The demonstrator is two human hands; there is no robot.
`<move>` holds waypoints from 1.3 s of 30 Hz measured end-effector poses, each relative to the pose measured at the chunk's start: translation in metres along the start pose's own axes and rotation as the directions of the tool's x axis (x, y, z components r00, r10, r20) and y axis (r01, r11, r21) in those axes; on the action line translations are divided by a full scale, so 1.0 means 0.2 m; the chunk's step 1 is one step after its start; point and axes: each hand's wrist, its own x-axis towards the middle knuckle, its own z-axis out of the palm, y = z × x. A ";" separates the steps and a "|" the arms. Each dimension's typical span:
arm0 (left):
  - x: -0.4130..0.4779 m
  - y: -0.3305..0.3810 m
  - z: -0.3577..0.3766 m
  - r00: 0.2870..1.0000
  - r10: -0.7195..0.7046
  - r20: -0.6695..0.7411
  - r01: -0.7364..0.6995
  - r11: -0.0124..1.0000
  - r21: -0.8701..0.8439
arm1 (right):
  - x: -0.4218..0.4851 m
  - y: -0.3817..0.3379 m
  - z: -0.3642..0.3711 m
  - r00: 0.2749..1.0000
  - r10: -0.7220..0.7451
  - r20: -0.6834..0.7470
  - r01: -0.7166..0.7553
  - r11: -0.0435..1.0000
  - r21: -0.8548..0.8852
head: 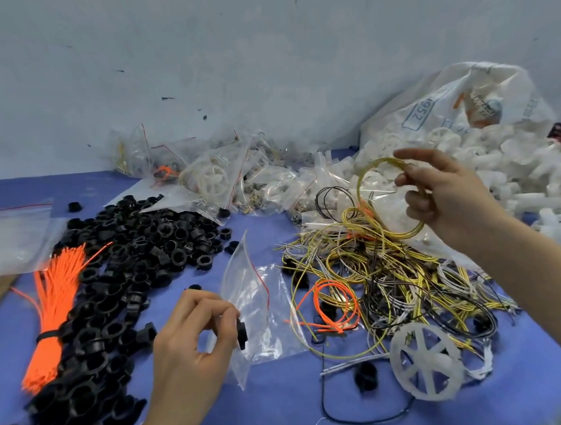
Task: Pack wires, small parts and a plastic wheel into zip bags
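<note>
The person is showing two bare forearms, and no sleeve is covering them as far as the picture edge. The left hand (195, 337) is wearing no glove, ring or watch. The right hand (441, 193) is also wearing nothing, and its wrist is carrying no band. The fingernails are looking short and plain. No marking is showing on either arm.

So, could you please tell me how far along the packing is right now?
Done: filled zip bags are piled by the wall. In hand: the left hand holds a black part at an open zip bag; the right hand lifts a yellow wire coil. Left: a white wheel and wire tangle.
</note>
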 end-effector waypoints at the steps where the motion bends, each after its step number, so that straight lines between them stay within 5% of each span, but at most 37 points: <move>1: 0.00 0.00 0.00 1.000 -0.004 0.001 0.004 1.000 -0.001 | -0.01 0.00 0.02 0.999 0.038 -0.016 -0.037 0.998 0.049; 6: -0.01 0.01 0.00 1.000 -0.004 0.011 0.004 1.000 -0.005 | -0.06 0.04 0.11 0.966 0.229 0.116 -0.244 0.960 0.139; 9: 0.00 0.01 0.00 1.000 0.003 0.003 -0.003 1.000 -0.006 | -0.09 0.12 0.15 0.983 -0.042 0.180 0.091 0.959 -0.269; 10: 0.00 0.01 0.00 1.000 0.012 -0.002 -0.012 1.000 -0.005 | -0.10 0.17 0.16 0.958 -0.150 0.245 0.252 0.850 -0.463; 12: 0.00 0.01 0.00 1.000 0.024 -0.003 -0.024 1.000 -0.003 | -0.08 0.29 0.18 0.884 -0.171 0.434 0.461 0.463 -0.757; 15: 0.00 0.02 0.00 0.999 0.048 -0.003 -0.048 0.999 0.017 | -0.03 0.47 0.17 0.828 0.181 0.531 0.533 0.043 -0.845; 17: 0.00 0.02 0.00 0.998 0.065 -0.005 -0.065 0.998 0.021 | -0.02 0.52 0.15 0.767 0.264 0.584 0.607 -0.006 -0.795; 21: 0.01 0.00 0.00 0.997 0.080 -0.004 -0.080 0.997 0.025 | -0.02 0.53 0.13 0.642 0.135 0.755 0.767 -0.117 -0.631; 23: 0.01 -0.01 0.00 0.997 0.083 -0.005 -0.083 0.996 0.016 | -0.04 0.53 0.13 0.561 0.186 0.807 0.827 -0.183 -0.532; 33: 0.00 -0.02 0.00 0.996 0.089 -0.002 -0.089 0.996 0.004 | -0.02 0.50 0.18 0.568 0.297 0.768 0.822 -0.162 -0.545; 36: 0.00 -0.02 0.00 0.996 0.093 0.000 -0.093 0.996 0.009 | 0.01 0.41 0.16 0.684 0.156 0.713 0.721 0.006 -0.693; 39: 0.00 -0.02 0.00 0.996 0.088 0.014 -0.087 0.996 -0.009 | 0.05 0.27 0.12 0.871 -0.128 0.475 0.481 0.428 -0.765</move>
